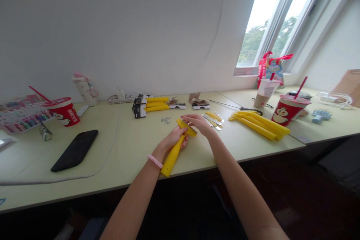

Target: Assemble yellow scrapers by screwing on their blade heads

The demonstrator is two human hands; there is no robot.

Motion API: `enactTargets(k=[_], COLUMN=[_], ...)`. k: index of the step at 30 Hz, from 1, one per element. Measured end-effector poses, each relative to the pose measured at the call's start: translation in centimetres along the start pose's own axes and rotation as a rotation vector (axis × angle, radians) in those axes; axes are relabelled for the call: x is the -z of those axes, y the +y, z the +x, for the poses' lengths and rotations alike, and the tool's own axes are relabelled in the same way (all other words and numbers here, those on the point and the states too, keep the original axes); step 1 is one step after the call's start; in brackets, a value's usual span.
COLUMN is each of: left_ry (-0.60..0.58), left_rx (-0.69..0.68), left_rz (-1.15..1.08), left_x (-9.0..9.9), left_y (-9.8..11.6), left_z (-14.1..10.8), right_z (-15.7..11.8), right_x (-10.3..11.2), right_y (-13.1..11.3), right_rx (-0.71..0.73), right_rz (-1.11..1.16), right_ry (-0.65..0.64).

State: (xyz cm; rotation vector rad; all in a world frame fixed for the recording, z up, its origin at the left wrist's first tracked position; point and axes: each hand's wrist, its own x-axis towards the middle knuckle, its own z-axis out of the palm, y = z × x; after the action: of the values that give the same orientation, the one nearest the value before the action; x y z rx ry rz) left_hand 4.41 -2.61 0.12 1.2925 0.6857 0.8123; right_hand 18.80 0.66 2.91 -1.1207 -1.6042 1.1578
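A yellow scraper (173, 155) slants over the table's front part, its handle end toward me. My left hand (174, 137) is wrapped round its neck, just below the wide head. At that head, my right hand (197, 122) has its fingers bent over the top edge, gripping it; a metal strip shows along the edge. Small screws (165, 120) lie loose to the left of the head. Beyond my right hand are several flat blades and yellow strips (214, 120). Several yellow handles (260, 124) are piled farther right.
Packaged yellow scrapers (153, 104) with black cards lie at the back, near a screwdriver (239, 107). Red cups (287, 110) stand on both sides. A black phone (75, 150) and a white cable (109, 153) lie at left. The table edge (197, 170) is close below my wrists.
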Motion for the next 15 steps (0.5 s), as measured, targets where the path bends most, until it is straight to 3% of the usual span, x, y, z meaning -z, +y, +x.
enactTargets(k=[3, 8, 15], left_ry=[-0.032, -0.043, -0.055], left_rx=[0.038, 0.073, 0.050], left_rz=[0.006, 0.008, 0.018], left_x=[-0.2, -0.3, -0.2], left_y=[0.0, 0.1, -0.1], left_z=[-0.1, -0.1, 0.0], right_z=[0.3, 0.6, 0.8], right_x=[-0.1, -0.5, -0.7], right_y=[-0.1, 0.9, 1.4], right_rx=[-0.023, -0.020, -0.021], right_rz=[0.022, 0.042, 0.034], right_ry=[-0.030, 0.042, 0.056])
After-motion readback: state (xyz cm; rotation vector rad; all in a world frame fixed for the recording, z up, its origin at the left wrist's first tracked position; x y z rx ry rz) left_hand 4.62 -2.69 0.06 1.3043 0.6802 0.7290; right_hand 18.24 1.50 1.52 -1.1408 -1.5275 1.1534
